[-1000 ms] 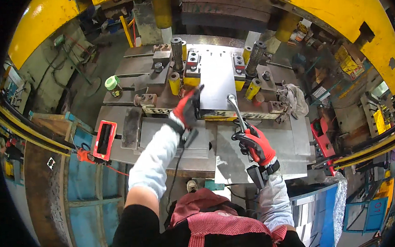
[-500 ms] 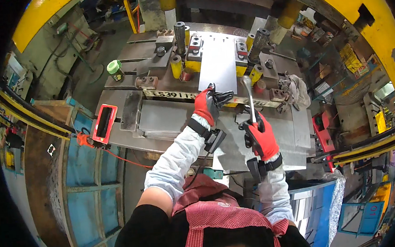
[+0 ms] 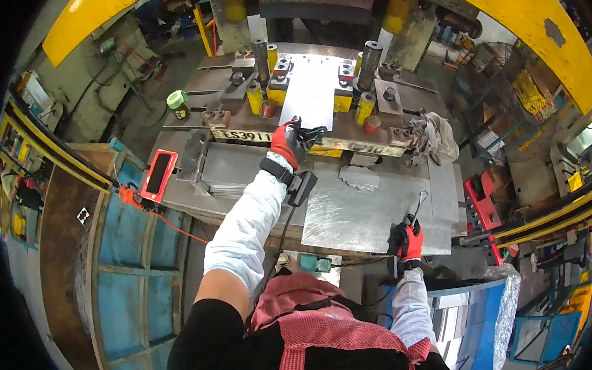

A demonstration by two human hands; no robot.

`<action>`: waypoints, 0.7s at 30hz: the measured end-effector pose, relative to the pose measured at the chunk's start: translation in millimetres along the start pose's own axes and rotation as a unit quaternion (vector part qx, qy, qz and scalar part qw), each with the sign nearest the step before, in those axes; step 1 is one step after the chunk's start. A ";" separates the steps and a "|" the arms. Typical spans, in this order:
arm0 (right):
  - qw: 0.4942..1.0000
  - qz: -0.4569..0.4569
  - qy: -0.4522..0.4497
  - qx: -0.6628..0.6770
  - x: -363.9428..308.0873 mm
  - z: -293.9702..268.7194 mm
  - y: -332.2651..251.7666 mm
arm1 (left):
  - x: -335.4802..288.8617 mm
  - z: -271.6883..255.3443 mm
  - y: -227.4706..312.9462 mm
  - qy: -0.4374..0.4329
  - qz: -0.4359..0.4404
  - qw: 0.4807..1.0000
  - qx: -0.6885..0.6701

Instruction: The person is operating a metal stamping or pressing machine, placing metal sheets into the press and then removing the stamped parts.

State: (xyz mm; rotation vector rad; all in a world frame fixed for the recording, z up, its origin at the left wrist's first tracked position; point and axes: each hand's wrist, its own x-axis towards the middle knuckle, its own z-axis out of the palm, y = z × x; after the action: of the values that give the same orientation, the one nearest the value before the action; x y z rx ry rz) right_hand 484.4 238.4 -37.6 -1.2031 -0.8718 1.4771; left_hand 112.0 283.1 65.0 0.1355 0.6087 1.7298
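Observation:
A bright, flat metal sheet [image 3: 309,89] lies in the press die between the guide posts. My left hand [image 3: 289,143], in a red and black glove, is closed at the sheet's near left corner, its thumb by the edge and its dark fingertips pointing right. Low on the right, my gloved right hand [image 3: 408,241] is closed around a shiny metal rod tool [image 3: 417,208] with a rounded end, which points away from me. Under that tool spreads a wide grey metal plate [image 3: 352,209] on the near part of the bench.
A stack of grey sheets [image 3: 237,169] sits left of my left wrist. Yellow posts [image 3: 364,108] flank the die. A crumpled rag [image 3: 434,138] lies at right, a green-lidded jar [image 3: 178,104] and a red-framed black object [image 3: 159,175] at left. A blue bin [image 3: 483,316] stands below right.
My right hand has drawn back toward me and to the right, carrying the rod tool away from the die. My left hand stays at the sheet's near edge. The view has shifted slightly.

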 end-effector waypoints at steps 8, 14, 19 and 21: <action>0.989 0.063 -0.086 0.105 32.4 -46.8 40.6 | 4.2 6.0 -3.5 -0.003 0.009 1.000 0.013; 0.994 0.021 -0.063 0.082 28.4 -43.8 34.5 | 5.4 1.7 -4.3 -0.032 0.030 0.998 0.036; 0.991 0.041 -0.083 0.096 22.0 -40.4 24.8 | 3.6 8.0 -3.1 -0.007 0.009 1.000 0.002; 0.993 0.036 -0.072 0.087 20.6 -40.2 25.1 | 0.3 10.2 -1.4 0.004 -0.006 1.000 -0.004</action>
State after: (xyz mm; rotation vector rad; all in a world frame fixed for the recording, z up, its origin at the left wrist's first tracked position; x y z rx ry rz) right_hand 516.8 250.1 -76.1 -1.0191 -0.7835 1.6784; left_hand 117.3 286.8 73.0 0.1191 0.6084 1.7216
